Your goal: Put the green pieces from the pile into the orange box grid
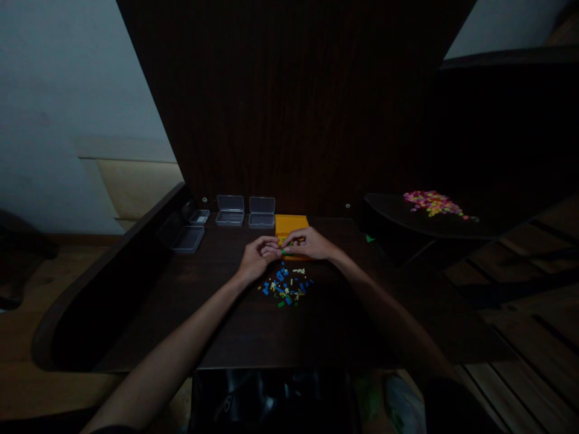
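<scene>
Both of my hands meet over the front of a yellow box (292,223), whose lid stands raised behind them. My left hand (257,259) is closed, its fingertips pinching a small green toy brick (283,252). From the other side, my right hand (313,244) also has its fingers closed on this brick. Some small green and yellow bits show between the hands, partly hidden by the fingers. Just in front of the box lies a loose spread of tiny toy bricks (288,289) in blue, green, yellow and cream.
Two open clear plastic cases (230,218) stand left of the yellow box. More clear cases (189,239) lie by the desk's left side wall. A pile of pink, yellow and orange beads (433,203) rests on a dark side shelf (407,223) at the right.
</scene>
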`<state>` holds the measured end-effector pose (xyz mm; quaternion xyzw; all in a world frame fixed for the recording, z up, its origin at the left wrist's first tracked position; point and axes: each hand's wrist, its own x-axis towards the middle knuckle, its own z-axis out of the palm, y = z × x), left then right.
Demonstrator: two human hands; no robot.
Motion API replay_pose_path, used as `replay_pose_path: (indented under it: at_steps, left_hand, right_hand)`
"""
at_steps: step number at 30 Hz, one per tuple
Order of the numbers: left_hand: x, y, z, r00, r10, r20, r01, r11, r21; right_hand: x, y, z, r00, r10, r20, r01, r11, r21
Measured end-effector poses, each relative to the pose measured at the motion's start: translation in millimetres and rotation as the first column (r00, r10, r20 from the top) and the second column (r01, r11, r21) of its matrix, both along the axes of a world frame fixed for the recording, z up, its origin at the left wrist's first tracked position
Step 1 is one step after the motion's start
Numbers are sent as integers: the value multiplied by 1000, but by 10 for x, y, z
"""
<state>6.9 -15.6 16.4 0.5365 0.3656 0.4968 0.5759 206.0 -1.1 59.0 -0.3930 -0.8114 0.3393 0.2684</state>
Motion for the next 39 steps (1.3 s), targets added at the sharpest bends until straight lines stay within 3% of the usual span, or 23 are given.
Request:
replay_pose_path:
  at_steps: [10, 14, 20, 26, 32, 36, 39]
  left_hand:
    - [42, -4, -9, 1000, -28, 9, 28, 999, 36]
    - [37, 16, -17, 997, 5, -76, 1, 996, 84]
    - [15, 21, -33, 989, 27, -148, -6, 990, 141]
    - [-6, 42, -39, 984, 41, -173, -9, 983, 182]
    - [-15, 47, -54, 969, 53, -240, 4, 973, 230]
    - [-56, 51, -24, 934, 27, -355, 89, 948, 306]
    - [-119, 42, 48, 866, -48, -497, 249, 904, 347]
  right_hand:
    - [127, 40, -25, 999, -20, 35, 21, 1000, -8]
    - [275, 91, 23, 984, -88, 154, 83, 996, 40]
    - [256, 98, -12, 908, -64, 415, 47, 998, 50]
    - [181, 95, -17, 865, -35, 501, 21, 999, 34]
    - [203, 106, -28, 848, -54, 528, -1, 995, 103]
    - [192, 2, 41, 878, -107, 467, 13, 979, 201]
    - [120, -195, 115, 926, 17, 378, -77, 986, 146]
